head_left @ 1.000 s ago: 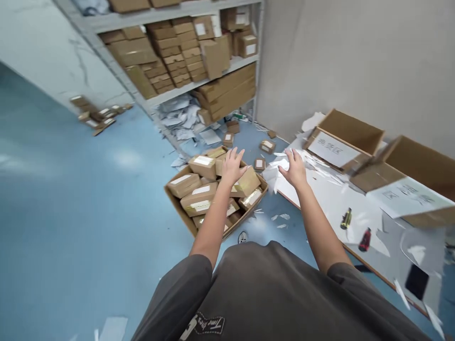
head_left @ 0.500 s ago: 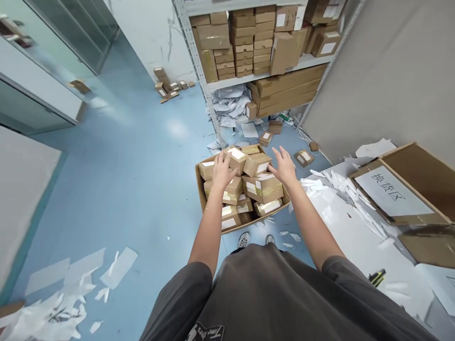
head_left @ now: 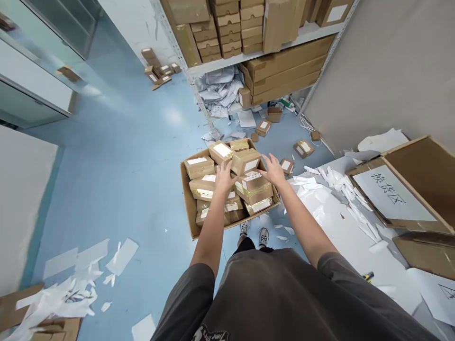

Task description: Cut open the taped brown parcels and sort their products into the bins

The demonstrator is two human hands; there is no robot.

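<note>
A large open carton (head_left: 187, 203) stands in front of me, heaped with several small taped cardboard boxes bearing white labels. My left hand (head_left: 223, 177) is over the heap, fingers spread, by the lower edge of a labelled box (head_left: 221, 150) on top; whether the fingertips touch it I cannot tell. Near the carton's right side my right hand (head_left: 273, 170) is open, fingers apart, just right of another small box (head_left: 246, 161). Neither hand is closed round anything. My forearm covers part of the lower boxes.
A metal shelf (head_left: 227, 63) with stacked boxes stands ahead. Loose small boxes (head_left: 303, 148) and paper scraps lie on the blue floor. On the right, a white table (head_left: 341, 246) bears paper strips and an open labelled box (head_left: 398, 194). More paper (head_left: 67, 298) lies at lower left.
The view has tilted down and shifted. The carton appears further left, and both hands sit slightly lower on the heap, the left now below the top box rather than across it.
</note>
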